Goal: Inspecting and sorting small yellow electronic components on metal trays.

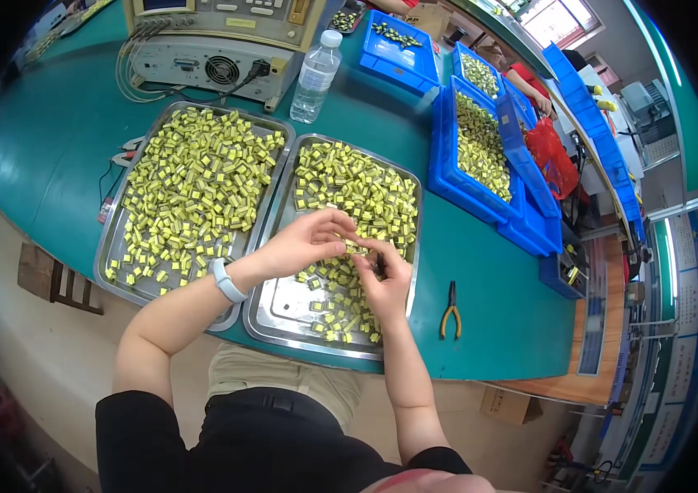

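Over the right metal tray [271, 316], my two hands are close together. My right hand [388, 287] is closed around something small and dark [379, 264], mostly hidden by its fingers, so its kind cannot be made out. My left hand [309, 242] has loosely bent fingers, with thumb and fingers apart and nothing visible between them; its fingertips come near those of the right. Below and around the hands lie many small yellow-taped electronic components [357, 185]. A second metal tray [252, 238] on the left holds more such yellow components [201, 164].
Pliers [451, 312] with yellow handles lie right of the trays. Behind stand a water bottle [316, 78] and a bench instrument [209, 64] with cables. Blue bins [443, 156] with components fill the far right, near another person's arm [530, 89]. Another tool [124, 154] lies beside the left tray.
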Available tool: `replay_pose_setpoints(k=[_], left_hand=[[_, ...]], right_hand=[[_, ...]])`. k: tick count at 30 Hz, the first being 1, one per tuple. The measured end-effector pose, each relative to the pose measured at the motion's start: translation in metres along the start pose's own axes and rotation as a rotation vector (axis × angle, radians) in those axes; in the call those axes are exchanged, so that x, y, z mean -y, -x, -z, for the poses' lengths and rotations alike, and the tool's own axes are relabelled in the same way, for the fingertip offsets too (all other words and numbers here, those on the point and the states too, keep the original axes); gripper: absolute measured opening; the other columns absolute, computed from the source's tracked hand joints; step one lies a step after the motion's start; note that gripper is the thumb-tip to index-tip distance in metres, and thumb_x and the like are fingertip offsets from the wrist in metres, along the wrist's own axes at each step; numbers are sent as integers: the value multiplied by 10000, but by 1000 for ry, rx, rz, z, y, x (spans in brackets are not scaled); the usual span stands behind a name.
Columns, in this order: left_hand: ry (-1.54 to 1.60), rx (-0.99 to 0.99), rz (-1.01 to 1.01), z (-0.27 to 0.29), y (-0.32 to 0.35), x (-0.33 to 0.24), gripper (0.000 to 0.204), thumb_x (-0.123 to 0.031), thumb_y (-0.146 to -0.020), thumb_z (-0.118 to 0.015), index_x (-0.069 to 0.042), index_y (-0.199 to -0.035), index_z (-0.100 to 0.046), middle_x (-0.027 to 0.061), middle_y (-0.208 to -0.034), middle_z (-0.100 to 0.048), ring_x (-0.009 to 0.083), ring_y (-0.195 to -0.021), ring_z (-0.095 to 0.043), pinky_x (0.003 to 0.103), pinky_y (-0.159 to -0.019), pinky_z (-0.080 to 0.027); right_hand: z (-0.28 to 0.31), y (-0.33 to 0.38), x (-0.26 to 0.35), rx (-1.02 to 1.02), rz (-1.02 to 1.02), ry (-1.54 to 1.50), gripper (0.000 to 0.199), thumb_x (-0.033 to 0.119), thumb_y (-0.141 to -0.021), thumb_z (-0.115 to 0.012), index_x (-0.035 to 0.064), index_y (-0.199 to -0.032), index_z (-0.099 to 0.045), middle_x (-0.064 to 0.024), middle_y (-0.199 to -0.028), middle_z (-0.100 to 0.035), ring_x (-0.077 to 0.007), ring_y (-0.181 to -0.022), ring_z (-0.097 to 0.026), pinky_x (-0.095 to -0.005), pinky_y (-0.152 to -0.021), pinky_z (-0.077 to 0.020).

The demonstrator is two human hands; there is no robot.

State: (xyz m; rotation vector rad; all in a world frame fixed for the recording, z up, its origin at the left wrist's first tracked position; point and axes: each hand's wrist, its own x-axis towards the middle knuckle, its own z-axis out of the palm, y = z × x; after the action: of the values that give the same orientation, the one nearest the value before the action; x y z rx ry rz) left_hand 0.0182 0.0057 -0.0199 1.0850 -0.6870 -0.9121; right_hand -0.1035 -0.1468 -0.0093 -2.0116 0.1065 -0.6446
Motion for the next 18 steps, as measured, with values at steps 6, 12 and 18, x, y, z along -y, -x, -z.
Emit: replay_pose_setpoints(k=[6, 12, 18], left_hand=[[-53, 12, -35, -1, -2, 1, 334, -58, -909, -625, -28, -1215, -497, 61, -1139, -578, 130, -1071, -570, 278, -922, -478], [-93, 20, -40, -1, 0, 5, 251, -13, -918, -583, -19, -1159, -512, 67, -1108, -584, 140, -1057, -581, 289, -940, -478], [-208, 16, -35, -6, 0, 0, 165, 23, -923, -545, -1, -1086, -526, 71, -1067, -597, 147, -1042, -594, 298, -944, -476]], right_hand=[[-3, -2, 0, -14, 47, 61, 147, 7, -791, -726, 38, -926, -676, 20, -620, -533, -32, -530, -428, -199, -479, -312], [-4, -3, 4, 39, 48, 83, 136, 16, -796, -724, 35, -907, -648, 2, -609, -534, -46, -524, -460, -207, -488, -364], [-3, -2, 2, 91, 39, 124, 148, 15, -790, -717, 37, -887, -608, -2, -595, -524, -54, -498, -463, -218, -476, -380]])
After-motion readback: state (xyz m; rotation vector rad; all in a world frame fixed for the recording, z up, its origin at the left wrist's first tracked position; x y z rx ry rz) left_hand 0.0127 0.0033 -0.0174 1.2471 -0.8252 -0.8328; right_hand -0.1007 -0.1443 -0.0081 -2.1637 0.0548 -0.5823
